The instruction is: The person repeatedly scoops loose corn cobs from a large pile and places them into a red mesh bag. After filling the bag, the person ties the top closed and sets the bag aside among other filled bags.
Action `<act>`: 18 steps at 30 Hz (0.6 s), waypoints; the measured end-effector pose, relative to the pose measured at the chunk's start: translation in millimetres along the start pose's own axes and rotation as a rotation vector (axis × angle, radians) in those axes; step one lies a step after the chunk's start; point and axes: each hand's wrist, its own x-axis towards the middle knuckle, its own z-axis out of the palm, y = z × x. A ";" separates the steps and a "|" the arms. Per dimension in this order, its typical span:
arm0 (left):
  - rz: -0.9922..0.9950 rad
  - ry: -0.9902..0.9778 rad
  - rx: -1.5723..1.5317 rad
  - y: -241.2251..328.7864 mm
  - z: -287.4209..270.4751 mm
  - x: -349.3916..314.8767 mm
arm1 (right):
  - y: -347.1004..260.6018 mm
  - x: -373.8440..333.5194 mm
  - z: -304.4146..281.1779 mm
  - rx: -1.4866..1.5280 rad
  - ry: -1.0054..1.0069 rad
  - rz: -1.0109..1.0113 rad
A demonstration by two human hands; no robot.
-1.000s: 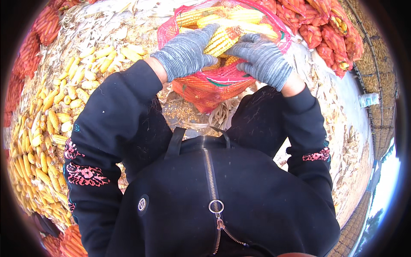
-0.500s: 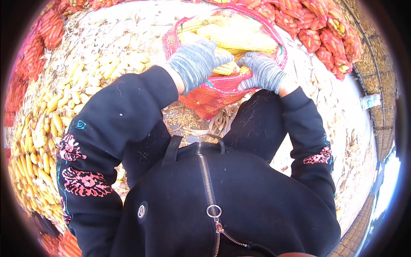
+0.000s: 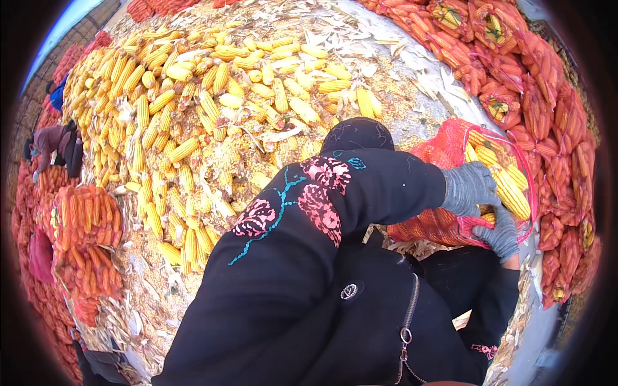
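Here both gloved hands, left hand (image 3: 468,188) and right hand (image 3: 499,233), grip the red mesh sack (image 3: 450,151) beside loose corn cobs (image 3: 193,116).

corn pile (image 3: 193,116) left, mesh sack (image 3: 476,186) right

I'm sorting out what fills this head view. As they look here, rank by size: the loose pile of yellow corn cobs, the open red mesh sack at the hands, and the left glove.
1. Loose pile of yellow corn cobs, largest by far.
2. Open red mesh sack, much smaller, partly hidden by the sleeve.
3. Left glove, smallest, though it sits nearer the camera.
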 end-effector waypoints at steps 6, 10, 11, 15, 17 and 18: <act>-0.046 0.406 0.143 -14.9 -67.4 -90.0 | -24.7 -29.0 -18.9 -0.090 0.243 -0.018; -0.658 0.442 0.227 -39.8 -97.9 -240.2 | -34.1 -52.0 -25.1 0.214 0.599 0.114; -0.923 0.364 0.242 -33.2 -98.2 -285.0 | -31.1 -60.3 -24.9 0.466 0.638 0.200; -1.623 -0.073 0.321 23.2 -103.7 -463.3 | 11.5 -85.2 -20.3 0.880 0.809 0.114; -1.771 -0.187 0.373 60.1 -106.1 -525.1 | 41.8 -92.9 -29.2 0.876 0.906 0.348; -1.948 0.030 0.124 75.7 -101.8 -542.4 | 56.5 -95.1 -31.9 0.902 1.029 0.442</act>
